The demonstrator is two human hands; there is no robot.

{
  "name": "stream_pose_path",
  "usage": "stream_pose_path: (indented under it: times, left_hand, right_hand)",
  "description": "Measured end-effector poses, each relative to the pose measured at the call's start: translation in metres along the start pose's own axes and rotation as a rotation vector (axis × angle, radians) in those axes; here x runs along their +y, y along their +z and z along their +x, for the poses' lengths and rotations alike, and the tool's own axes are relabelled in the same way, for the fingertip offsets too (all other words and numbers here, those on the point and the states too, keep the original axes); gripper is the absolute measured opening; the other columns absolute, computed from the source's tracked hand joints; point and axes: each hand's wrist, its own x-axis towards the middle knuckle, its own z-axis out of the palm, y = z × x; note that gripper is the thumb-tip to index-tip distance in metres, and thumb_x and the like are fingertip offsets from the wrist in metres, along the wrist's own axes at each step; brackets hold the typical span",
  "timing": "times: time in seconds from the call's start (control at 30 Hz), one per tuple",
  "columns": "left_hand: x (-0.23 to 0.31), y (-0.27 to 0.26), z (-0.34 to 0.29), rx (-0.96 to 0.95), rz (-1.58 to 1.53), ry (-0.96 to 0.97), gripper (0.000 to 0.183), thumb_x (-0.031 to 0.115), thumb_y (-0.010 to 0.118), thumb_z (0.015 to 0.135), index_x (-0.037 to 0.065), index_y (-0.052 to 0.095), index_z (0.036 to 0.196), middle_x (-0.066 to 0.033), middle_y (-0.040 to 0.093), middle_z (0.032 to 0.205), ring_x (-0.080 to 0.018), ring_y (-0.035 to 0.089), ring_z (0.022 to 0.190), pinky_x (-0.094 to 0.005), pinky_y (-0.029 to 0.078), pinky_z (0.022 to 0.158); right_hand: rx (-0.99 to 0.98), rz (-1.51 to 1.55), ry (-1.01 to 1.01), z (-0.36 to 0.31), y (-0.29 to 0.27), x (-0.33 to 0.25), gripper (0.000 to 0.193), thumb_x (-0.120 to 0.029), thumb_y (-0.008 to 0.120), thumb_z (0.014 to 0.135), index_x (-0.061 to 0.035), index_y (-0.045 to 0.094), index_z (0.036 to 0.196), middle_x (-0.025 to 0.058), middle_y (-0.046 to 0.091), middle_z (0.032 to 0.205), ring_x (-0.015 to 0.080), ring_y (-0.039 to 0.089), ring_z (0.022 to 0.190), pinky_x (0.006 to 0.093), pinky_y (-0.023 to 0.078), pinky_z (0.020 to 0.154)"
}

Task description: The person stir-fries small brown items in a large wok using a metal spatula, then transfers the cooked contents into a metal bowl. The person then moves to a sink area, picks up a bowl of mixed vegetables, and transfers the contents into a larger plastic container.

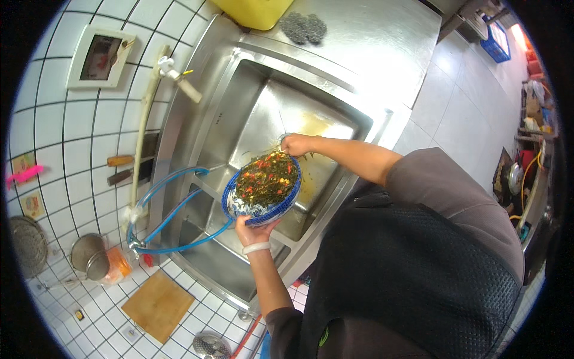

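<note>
A blue-and-white patterned bowl full of chopped dark greens with red and yellow bits is over the steel sink. My left hand, with a white bangle at the wrist, grips the bowl's near rim and underside. At the far rim my right hand is closed, with a small shiny metal edge beside the fingers; what it holds is mostly hidden. Yellowish liquid and loose green bits lie on the sink floor past the bowl.
A blue hose loops from the wall pipe into the sink. Above the basin projects a white tap. Scouring pads and a yellow container are on the steel counter. Knives, a strainer and a wooden board line the tiled wall.
</note>
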Motion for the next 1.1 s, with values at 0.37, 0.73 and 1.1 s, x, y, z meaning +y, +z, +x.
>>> stream_pose_path:
  times: [0.37, 0.73, 1.1]
  left_hand:
    - [0.009, 0.006, -0.004, -0.002, 0.046, -0.034, 0.074, 0.025, 0.056, 0.052, 0.01, 0.041, 0.123, -0.0191, 0.045, 0.123, -0.0453, 0.043, 0.11, -0.0674, 0.033, 0.085]
    - [0.009, 0.015, -0.016, 0.012, 0.074, -0.062, 0.075, 0.024, 0.056, 0.051, 0.012, 0.04, 0.123, -0.0185, 0.043, 0.125, -0.0455, 0.04, 0.113, -0.0684, 0.028, 0.087]
    - [0.011, 0.015, -0.019, 0.011, 0.076, -0.076, 0.076, 0.025, 0.057, 0.052, 0.012, 0.039, 0.125, -0.0193, 0.041, 0.126, -0.0464, 0.038, 0.114, -0.0679, 0.025, 0.09]
  right_hand:
    - [-0.043, 0.037, 0.053, -0.003, -0.005, -0.005, 0.012, -0.009, 0.05, 0.071, 0.0001, 0.058, 0.074, 0.0191, 0.056, 0.07, 0.0315, 0.053, 0.067, 0.0403, 0.042, 0.064]
    - [-0.046, -0.015, 0.072, -0.011, 0.0, -0.006, 0.022, -0.017, 0.049, 0.068, -0.009, 0.065, 0.081, 0.0156, 0.062, 0.072, 0.0303, 0.06, 0.069, 0.0394, 0.047, 0.064]
    - [-0.038, -0.012, 0.051, -0.016, 0.003, -0.009, 0.023, -0.014, 0.049, 0.068, -0.0063, 0.065, 0.084, 0.0166, 0.062, 0.075, 0.0306, 0.06, 0.071, 0.0382, 0.047, 0.066]
